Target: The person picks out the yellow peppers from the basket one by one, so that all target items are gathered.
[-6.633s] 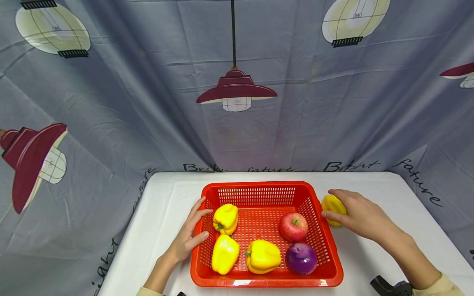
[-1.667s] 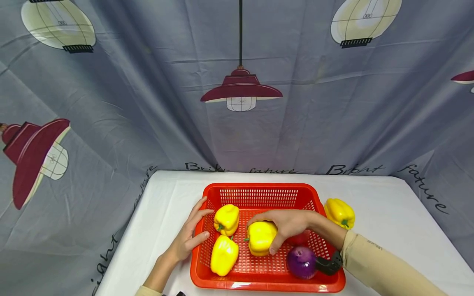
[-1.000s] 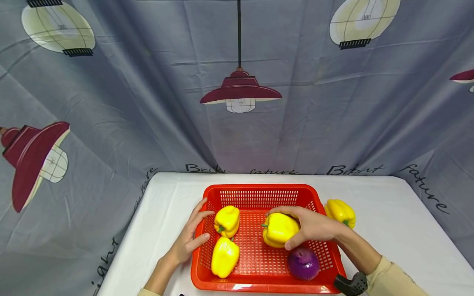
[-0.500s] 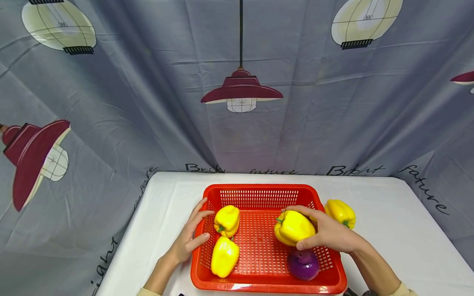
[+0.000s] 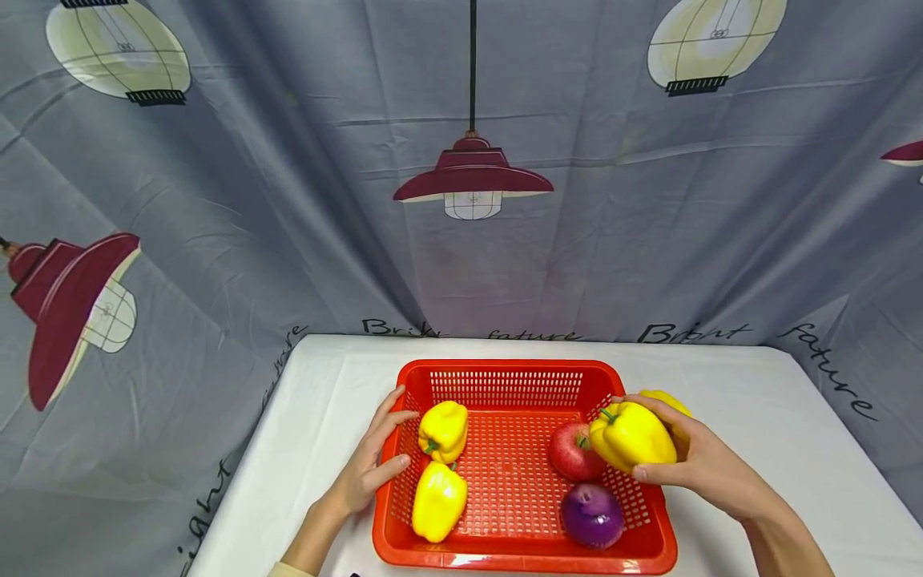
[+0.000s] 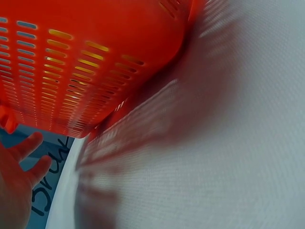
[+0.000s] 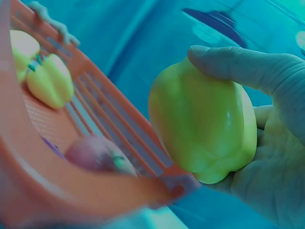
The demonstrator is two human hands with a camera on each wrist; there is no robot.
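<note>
My right hand [image 5: 710,465] grips a yellow bell pepper [image 5: 632,437] over the right rim of the red basket [image 5: 505,559]. In the right wrist view the thumb lies across one side of that pepper [image 7: 202,124], with the palm and fingers behind it. My left hand [image 5: 364,461] rests with spread fingers on the basket's left rim. Inside the basket, two yellow bell peppers, one farther back [image 5: 443,431] and one nearer [image 5: 439,502], lie at the left. A red apple [image 5: 573,453] and a purple onion [image 5: 592,515] lie at the right.
Another yellow bell pepper [image 5: 667,401] lies on the white table [image 5: 757,401] right of the basket, mostly hidden behind my right hand. A grey curtain [image 5: 303,200] with printed lamps hangs behind the table.
My right hand has lifted a yellow pepper from the basket's middle and carried it right, uncovering the apple. Earlier it was at the pepper outside the basket. My left hand has stayed put.
</note>
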